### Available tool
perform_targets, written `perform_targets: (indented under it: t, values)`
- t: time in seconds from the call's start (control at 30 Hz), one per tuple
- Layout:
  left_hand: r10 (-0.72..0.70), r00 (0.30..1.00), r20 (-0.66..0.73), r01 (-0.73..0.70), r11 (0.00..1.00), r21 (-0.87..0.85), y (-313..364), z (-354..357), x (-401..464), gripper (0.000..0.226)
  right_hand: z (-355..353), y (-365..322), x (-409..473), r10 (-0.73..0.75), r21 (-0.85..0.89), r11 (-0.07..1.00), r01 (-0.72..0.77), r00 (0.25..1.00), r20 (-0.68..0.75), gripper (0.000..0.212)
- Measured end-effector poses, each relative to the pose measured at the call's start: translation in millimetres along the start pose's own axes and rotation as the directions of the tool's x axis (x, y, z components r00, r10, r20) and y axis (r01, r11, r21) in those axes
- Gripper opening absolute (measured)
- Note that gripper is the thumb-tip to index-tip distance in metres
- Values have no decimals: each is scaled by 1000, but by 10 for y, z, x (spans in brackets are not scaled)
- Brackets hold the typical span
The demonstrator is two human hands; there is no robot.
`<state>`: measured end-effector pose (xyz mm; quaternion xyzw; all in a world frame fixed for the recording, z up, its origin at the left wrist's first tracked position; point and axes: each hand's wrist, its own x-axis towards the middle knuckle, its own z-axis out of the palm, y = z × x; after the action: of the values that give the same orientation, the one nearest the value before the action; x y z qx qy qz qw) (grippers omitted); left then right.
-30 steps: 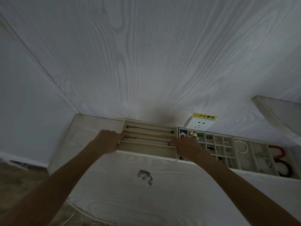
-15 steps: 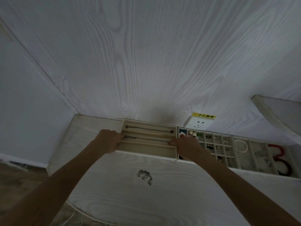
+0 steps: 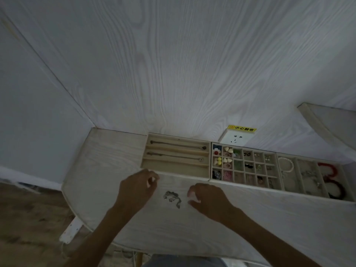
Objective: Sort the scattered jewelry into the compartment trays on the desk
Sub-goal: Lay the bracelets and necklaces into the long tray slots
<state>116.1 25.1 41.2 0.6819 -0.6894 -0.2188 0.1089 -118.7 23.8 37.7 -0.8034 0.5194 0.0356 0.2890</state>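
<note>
Nearest the camera, two bare forearms reach over the pale wood-grain counter [image 3: 269, 228]. The left hand [image 3: 134, 187] hovers with fingers loosely curled and holds nothing; its fingertips are just short of the front wall of the long-slot tray. The right hand [image 3: 208, 199] is likewise loosely curled and empty, low over the counter.

Between the two hands, on the bare counter, lies a small tangled silver chain [image 3: 172, 198], apart from both hands, a little nearer the right one's fingertips.

Beyond the hands, three beige trays stand in a row along the wall, touching side by side. The long-slot tray [image 3: 173, 173] on the left has lengthwise channels; a thin necklace [image 3: 177, 145] lies stretched in the farthest channel and a second necklace [image 3: 173, 156] in the one nearer. The middle grid tray [image 3: 244, 183] holds small pieces in its cells: coloured, cream and pink bits at its left, darker earrings and metal bits further right, too small to identify. The right tray [image 3: 308, 193] holds a white bead bracelet [image 3: 287, 164], some metal pieces, and red and dark bands [image 3: 331, 178] in its rightmost channel.

On the wall behind is a white power socket [image 3: 234, 139], topped by a yellow label [image 3: 241, 129] reading 小心触电.
</note>
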Motion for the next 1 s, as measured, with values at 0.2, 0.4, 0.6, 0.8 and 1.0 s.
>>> perform_targets:
  t: [0.2,0.4,0.6,0.8,1.0]
  values:
    - [-56,989,135,80,980,-183,35,488,-253,30,510,-146,-11,174,252,957,-144,980,-100,24]
    - [-216,976,32,219,956,-196,86,624,-270,11,400,-257,182,41,189,982,-5,982,-185,23]
    - [-236,966,103,254,937,-239,13,665,-257,12,387,-361,386,-69,59,996,74,994,-81,18]
    - [-217,947,235,296,872,-389,-55,550,-169,18,331,-373,368,-95,101,989,110,985,-147,17]
    - [-79,935,345,260,815,-518,18,271,-125,28,25,-359,281,-266,-132,959,252,958,-105,27]
